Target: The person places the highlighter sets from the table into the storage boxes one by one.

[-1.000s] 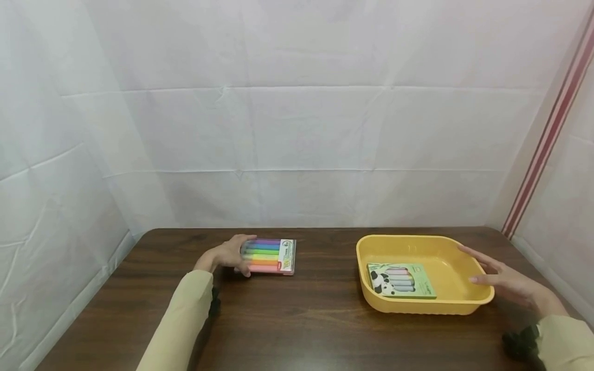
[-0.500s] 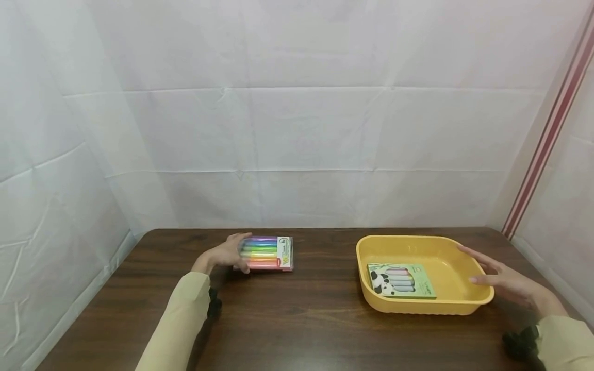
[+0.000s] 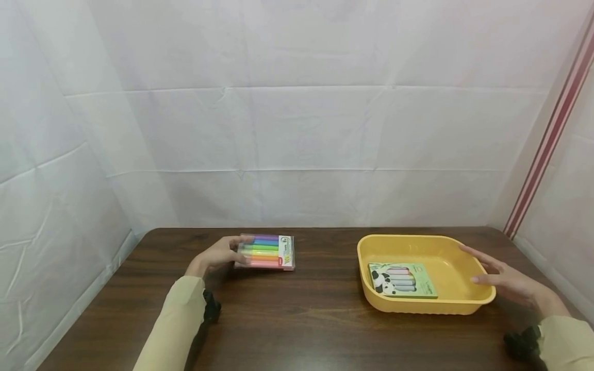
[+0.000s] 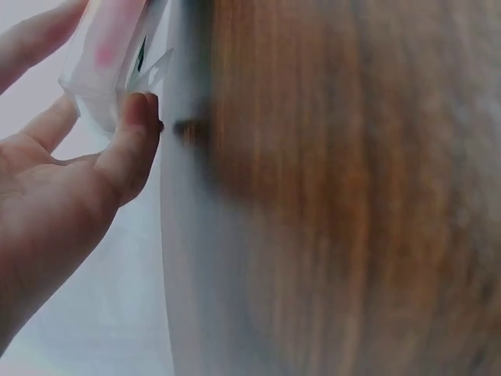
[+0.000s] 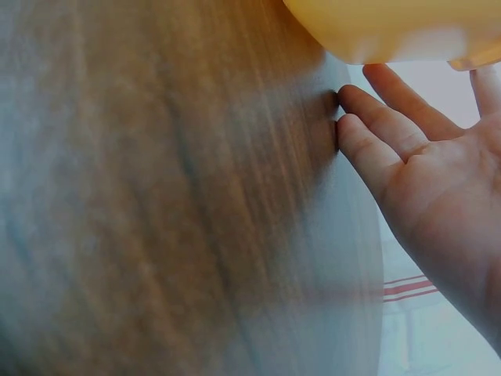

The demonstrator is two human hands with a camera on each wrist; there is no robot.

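At the table's back left, my left hand [image 3: 218, 255] holds the left edge of a clear plastic pack of rainbow-coloured markers [image 3: 262, 252]. In the left wrist view the thumb [image 4: 135, 149] and fingers lie on opposite sides of the pack [image 4: 109, 59], which has a white label at its far end. My right hand [image 3: 508, 281] rests on the right side of a yellow plastic basin [image 3: 427, 306], thumb and forefinger over its rim. The right wrist view shows its other fingers [image 5: 383, 121] straight, below the basin's side. A green panda-print box of pastel markers [image 3: 403, 281] lies inside the basin.
The dark wood table [image 3: 297, 330] runs back to a white cloth wall [image 3: 297, 129]. A red-striped edge [image 3: 549, 134] runs down the cloth at the right. Dark bands [image 3: 211, 307] sit at both cuffs.
The pack of markers has shifted slightly toward the back of the table with my left hand, and my left wrist has dropped a little leftward. The right hand and basin look unmoved.
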